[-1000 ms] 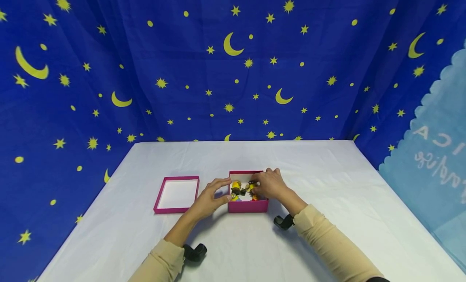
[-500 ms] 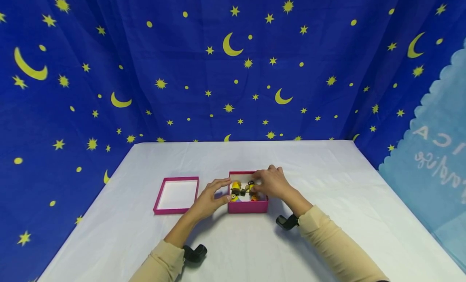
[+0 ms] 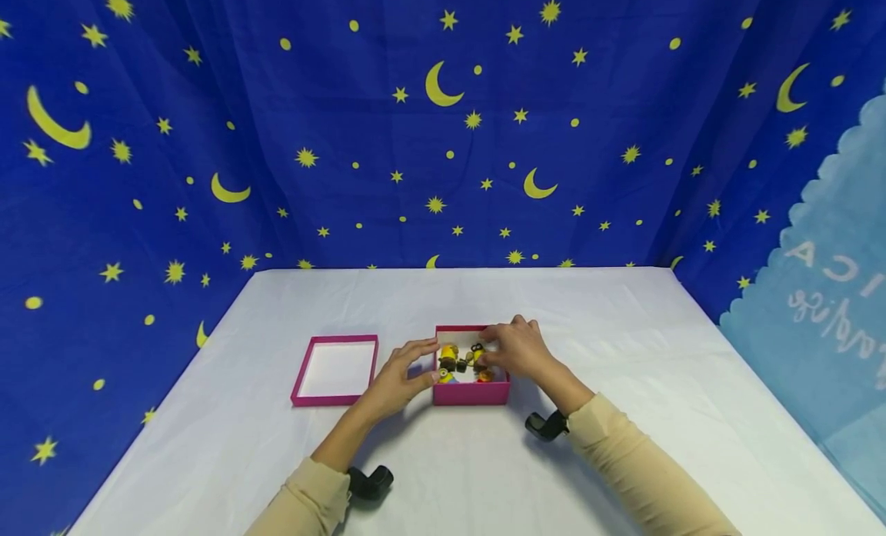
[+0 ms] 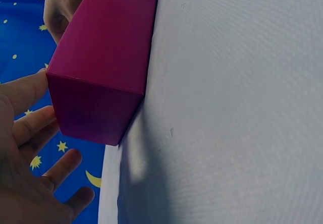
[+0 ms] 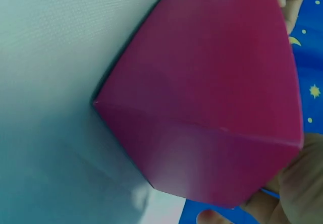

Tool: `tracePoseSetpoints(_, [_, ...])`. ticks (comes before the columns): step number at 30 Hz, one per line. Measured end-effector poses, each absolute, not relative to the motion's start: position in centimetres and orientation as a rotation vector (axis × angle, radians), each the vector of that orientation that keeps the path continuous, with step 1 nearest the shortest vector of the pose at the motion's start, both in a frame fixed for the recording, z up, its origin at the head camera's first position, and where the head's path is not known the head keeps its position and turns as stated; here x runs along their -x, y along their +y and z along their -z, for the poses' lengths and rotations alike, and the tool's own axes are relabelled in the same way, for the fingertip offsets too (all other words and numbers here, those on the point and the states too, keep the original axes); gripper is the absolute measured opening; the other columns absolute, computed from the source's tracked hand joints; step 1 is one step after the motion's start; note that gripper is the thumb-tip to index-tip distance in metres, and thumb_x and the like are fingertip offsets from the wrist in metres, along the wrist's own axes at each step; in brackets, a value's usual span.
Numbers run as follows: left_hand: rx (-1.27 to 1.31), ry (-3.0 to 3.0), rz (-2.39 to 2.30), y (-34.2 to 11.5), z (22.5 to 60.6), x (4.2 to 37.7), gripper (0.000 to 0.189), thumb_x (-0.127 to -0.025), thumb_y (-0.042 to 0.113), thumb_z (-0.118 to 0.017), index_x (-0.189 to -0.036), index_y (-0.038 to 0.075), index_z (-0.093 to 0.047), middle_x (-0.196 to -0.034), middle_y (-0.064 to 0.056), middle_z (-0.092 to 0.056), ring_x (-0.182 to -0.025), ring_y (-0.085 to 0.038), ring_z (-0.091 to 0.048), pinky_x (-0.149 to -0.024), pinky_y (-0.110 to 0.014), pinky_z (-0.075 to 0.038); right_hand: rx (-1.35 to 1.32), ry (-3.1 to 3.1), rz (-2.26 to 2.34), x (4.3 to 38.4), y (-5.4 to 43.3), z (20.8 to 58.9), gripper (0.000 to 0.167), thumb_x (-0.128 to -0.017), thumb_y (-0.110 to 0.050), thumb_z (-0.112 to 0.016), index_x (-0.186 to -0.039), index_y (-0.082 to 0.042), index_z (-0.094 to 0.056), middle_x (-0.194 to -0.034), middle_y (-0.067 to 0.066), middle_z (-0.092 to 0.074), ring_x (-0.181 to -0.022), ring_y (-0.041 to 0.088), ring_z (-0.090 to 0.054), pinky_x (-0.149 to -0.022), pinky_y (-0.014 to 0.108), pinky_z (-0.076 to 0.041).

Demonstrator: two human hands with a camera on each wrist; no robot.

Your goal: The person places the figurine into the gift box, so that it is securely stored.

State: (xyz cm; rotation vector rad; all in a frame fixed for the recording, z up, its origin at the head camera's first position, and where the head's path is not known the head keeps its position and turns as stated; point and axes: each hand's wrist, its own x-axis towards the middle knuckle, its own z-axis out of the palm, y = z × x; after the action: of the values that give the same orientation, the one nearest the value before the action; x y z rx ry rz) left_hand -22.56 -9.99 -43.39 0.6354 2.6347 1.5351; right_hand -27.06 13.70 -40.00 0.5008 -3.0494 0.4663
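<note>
In the head view, a magenta box (image 3: 471, 394) without its lid stands on the white table. Inside it are several small yellow toy figures, among them a left one (image 3: 448, 354) and a right one (image 3: 477, 357) with dark goggles. My left hand (image 3: 400, 378) touches the box's left wall, its fingers spread and mostly straight, as the left wrist view also shows. My right hand (image 3: 519, 350) reaches over the right wall, thumb and forefinger beside the right figure. Whether they pinch it is unclear; the box hides those fingertips in the right wrist view.
The magenta box lid (image 3: 335, 401) lies on the table to the left, its white inside facing up. A blue curtain (image 3: 346, 121) with yellow moons and stars hangs behind the table. A light blue cloth (image 3: 831, 290) with lettering hangs at the right.
My right hand and forearm have shifted slightly right between the first frame and the second, showing more of the right figure, then stayed nearly still. My left hand, the box and the lid hold their places.
</note>
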Motion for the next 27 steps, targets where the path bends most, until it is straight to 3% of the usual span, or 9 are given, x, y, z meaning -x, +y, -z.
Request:
tracePoseSetpoints(17, [-0.659,2.621,-1.568,-10.11,43.38,22.60,0.049,-0.088,0.019,-0.066,-0.135,0.012,-0.052,-0.145,0.000,-0.046,-0.138,-0.032,-0.030,-0.110,-0.058,-0.023,-0.515,-3.093,-0.295,27.29,12.70,40.17,0.035,-0.074,-0.032,-0.079,-0.107,-0.023,-0.072,-0.097,-0.006,-0.072,-0.085,0.020,-0.046,-0.076,0.040,-0.030])
tracePoseSetpoints(27, [-0.657,2.635,-1.554,-10.05,43.46,22.60,0.049,-0.088,0.021,-0.065,-0.135,0.012,-0.052,-0.145,-0.002,-0.045,-0.140,-0.034,-0.028,-0.111,-0.061,-0.020,-0.479,-3.126,-0.339,27.26,12.63,40.21,0.036,-0.075,-0.032,-0.078,-0.109,-0.023,-0.071,-0.103,-0.007,-0.072,-0.087,0.021,-0.047,-0.076,0.040,-0.030])
